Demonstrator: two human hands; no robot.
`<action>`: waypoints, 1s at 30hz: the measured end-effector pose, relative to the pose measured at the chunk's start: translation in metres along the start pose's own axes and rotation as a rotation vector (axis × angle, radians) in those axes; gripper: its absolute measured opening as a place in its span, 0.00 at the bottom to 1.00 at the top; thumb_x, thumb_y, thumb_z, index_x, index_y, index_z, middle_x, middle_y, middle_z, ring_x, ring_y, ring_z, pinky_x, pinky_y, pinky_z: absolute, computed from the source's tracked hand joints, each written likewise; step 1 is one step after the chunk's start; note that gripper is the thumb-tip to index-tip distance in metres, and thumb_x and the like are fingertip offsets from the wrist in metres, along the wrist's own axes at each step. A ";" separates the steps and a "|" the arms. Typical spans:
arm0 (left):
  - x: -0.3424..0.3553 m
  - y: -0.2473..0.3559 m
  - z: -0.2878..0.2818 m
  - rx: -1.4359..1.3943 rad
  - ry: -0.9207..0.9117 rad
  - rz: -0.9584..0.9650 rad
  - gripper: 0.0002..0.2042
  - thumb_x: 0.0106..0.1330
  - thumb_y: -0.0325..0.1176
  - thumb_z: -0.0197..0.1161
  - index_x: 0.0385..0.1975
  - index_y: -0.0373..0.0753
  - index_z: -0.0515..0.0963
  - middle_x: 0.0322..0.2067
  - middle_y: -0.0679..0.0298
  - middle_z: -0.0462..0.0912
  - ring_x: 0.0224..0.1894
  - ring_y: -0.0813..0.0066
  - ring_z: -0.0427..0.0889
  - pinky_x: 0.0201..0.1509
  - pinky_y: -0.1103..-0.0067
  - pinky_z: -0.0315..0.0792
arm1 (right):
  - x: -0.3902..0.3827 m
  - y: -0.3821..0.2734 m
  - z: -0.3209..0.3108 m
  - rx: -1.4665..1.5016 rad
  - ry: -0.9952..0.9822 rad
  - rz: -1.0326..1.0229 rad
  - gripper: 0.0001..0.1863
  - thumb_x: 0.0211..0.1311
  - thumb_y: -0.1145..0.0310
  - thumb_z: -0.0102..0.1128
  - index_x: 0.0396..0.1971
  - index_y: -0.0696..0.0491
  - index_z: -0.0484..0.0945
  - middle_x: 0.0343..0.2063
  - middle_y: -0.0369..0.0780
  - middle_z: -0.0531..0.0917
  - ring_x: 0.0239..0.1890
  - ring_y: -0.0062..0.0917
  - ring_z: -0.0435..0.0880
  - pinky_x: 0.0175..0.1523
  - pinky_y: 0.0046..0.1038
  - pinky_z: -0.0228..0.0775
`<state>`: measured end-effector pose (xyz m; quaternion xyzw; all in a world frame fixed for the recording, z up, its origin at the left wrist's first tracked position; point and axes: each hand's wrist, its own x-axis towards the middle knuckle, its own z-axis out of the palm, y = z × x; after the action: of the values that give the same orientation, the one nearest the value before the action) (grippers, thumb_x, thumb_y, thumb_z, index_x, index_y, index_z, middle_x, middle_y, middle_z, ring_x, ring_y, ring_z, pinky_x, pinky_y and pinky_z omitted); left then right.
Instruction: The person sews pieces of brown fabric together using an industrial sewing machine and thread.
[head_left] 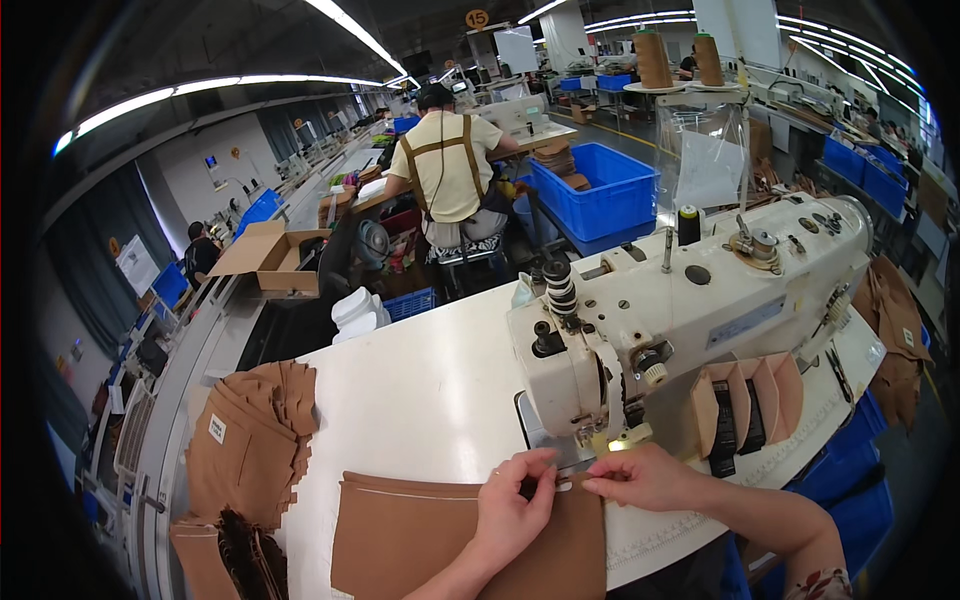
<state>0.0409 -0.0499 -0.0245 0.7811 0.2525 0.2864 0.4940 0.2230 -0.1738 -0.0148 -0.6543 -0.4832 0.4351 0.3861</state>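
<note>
A brown fabric panel (420, 540) lies flat at the table's front, with a pale line along its far edge. Over that edge, just in front of the sewing machine's (690, 300) needle area, my two hands come close together. My left hand (515, 508) is closed in a pinch, its wrist above the panel. Beside it my right hand (640, 478) pinches with thumb and forefinger. A small dark and whitish bit shows between the fingertips, too small to name. The machine's lamp glows just beyond my right fingers.
Stacked brown fabric pieces (250, 430) and a dark fringed bundle (245, 550) sit at left. Right of the machine head stand a divided holder (780, 390) with black strips and thread snips (838, 372). Beyond are a blue bin (600, 205) and a seated co-worker (445, 165).
</note>
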 end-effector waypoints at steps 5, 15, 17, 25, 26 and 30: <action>0.010 -0.004 -0.018 0.728 0.149 0.480 0.17 0.60 0.23 0.64 0.50 0.38 0.80 0.34 0.63 0.84 0.41 0.65 0.79 0.55 0.69 0.68 | 0.000 0.000 0.002 0.009 0.008 0.011 0.18 0.69 0.57 0.62 0.47 0.57 0.82 0.25 0.33 0.82 0.25 0.12 0.75 0.31 0.20 0.69; 0.012 -0.002 -0.016 0.255 -0.189 0.243 0.07 0.63 0.32 0.71 0.39 0.40 0.87 0.28 0.65 0.84 0.32 0.73 0.78 0.46 0.76 0.70 | -0.002 -0.001 0.005 0.037 0.025 -0.030 0.16 0.70 0.59 0.62 0.47 0.55 0.83 0.27 0.32 0.83 0.25 0.12 0.79 0.32 0.19 0.71; 0.011 -0.003 -0.016 0.197 -0.171 0.212 0.06 0.63 0.31 0.71 0.38 0.40 0.87 0.27 0.65 0.84 0.31 0.73 0.78 0.42 0.77 0.71 | -0.002 0.000 0.005 0.052 0.021 -0.027 0.16 0.69 0.59 0.63 0.47 0.55 0.83 0.27 0.32 0.84 0.25 0.13 0.79 0.32 0.19 0.71; 0.009 -0.004 -0.012 0.244 -0.118 0.266 0.05 0.63 0.28 0.70 0.37 0.38 0.86 0.28 0.62 0.85 0.32 0.71 0.79 0.37 0.76 0.75 | -0.008 -0.006 0.003 -0.170 -0.023 -0.073 0.19 0.64 0.51 0.67 0.42 0.52 0.84 0.26 0.33 0.84 0.25 0.16 0.81 0.33 0.22 0.73; 0.010 -0.006 -0.012 0.243 -0.112 0.277 0.05 0.64 0.28 0.69 0.37 0.37 0.86 0.28 0.62 0.85 0.32 0.70 0.79 0.37 0.76 0.75 | -0.009 -0.008 0.005 -0.171 -0.023 -0.073 0.19 0.64 0.51 0.67 0.42 0.52 0.84 0.26 0.33 0.84 0.25 0.16 0.81 0.33 0.22 0.73; 0.010 -0.008 -0.012 0.254 -0.098 0.307 0.05 0.65 0.27 0.67 0.38 0.36 0.84 0.30 0.61 0.85 0.32 0.67 0.79 0.36 0.74 0.75 | -0.010 -0.004 0.014 -0.351 0.089 -0.202 0.17 0.66 0.50 0.64 0.32 0.51 0.84 0.21 0.36 0.82 0.22 0.25 0.81 0.30 0.26 0.72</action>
<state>0.0388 -0.0323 -0.0257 0.8794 0.1404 0.2859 0.3538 0.2068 -0.1811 -0.0136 -0.6783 -0.5974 0.2739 0.3287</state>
